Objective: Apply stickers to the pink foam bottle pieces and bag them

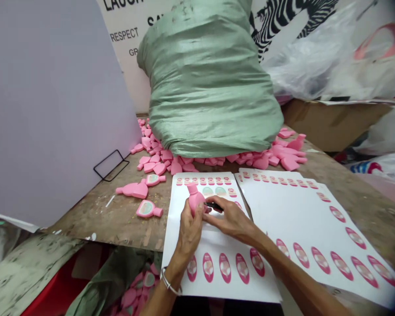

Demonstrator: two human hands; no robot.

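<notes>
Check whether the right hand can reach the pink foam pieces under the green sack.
Probably yes: only a flat printed sheet lies between the right hand and the pink foam pieces.

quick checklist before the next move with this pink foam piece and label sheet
1. Pink bottle-shaped foam piece gripped in the left hand: ok.
2. Small black-handled tool pinched in the right hand: ok.
3. White sheet of pink oval labels lying flat under the hands: ok.
4. Label on the foam piece's face: cannot tell, the hands hide that side.
5. Green woven sack off the label sheet: ok, it sits behind the sheet on the loose pink foam pieces.
</notes>
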